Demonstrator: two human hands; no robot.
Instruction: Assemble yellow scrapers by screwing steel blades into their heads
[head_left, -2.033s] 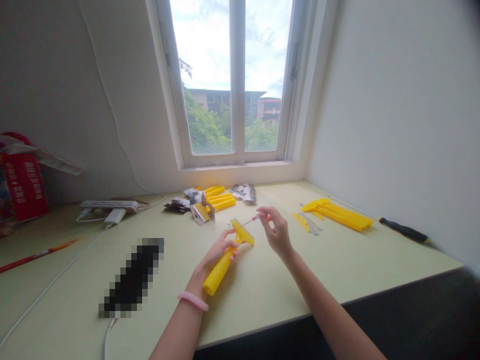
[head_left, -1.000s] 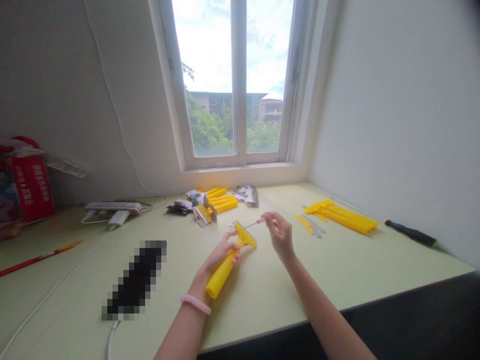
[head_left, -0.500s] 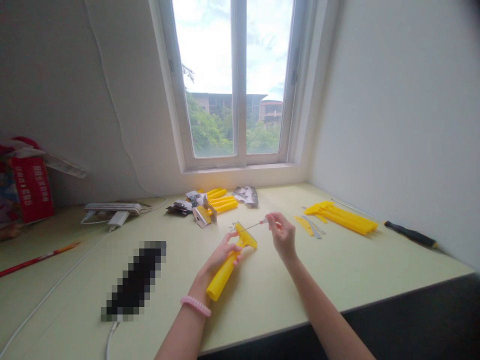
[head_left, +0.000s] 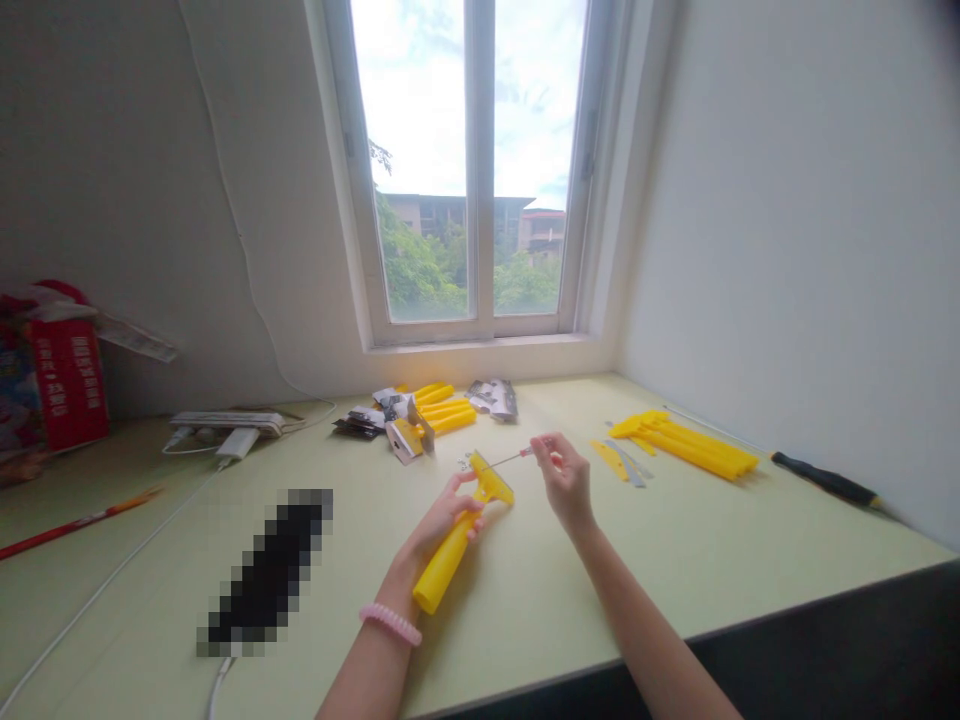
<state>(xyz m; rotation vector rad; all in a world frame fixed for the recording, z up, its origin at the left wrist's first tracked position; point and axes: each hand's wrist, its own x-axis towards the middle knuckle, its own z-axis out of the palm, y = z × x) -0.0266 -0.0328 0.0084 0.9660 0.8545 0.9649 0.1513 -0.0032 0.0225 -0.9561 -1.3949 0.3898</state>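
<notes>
My left hand point(head_left: 448, 517) is closed around the neck of a yellow scraper point(head_left: 442, 568), whose wide head tilts up and away from me. In my right hand point(head_left: 561, 474) a small screwdriver point(head_left: 514, 457) with a reddish clear handle is pinched between the fingers. Its thin shaft points left, and the tip meets the scraper's head. Just beyond that head lie several tiny screws point(head_left: 465, 462) on the table. Right of my right hand rest a flat yellow piece point(head_left: 611, 460) and grey blades point(head_left: 634, 468).
Several yellow scrapers point(head_left: 694, 448) lie at the right, near a long black-handled screwdriver point(head_left: 825, 481). Under the window are more yellow handles point(head_left: 446, 412) with packaged heads and a grey packet point(head_left: 495, 397). A blurred-out dark object point(head_left: 266, 570), a power strip point(head_left: 225, 422) and a red pencil-like stick point(head_left: 71, 525) are left.
The whole view has shifted slightly as my head moved. Both hands keep their holds, with the screwdriver tip still at the scraper's head.
</notes>
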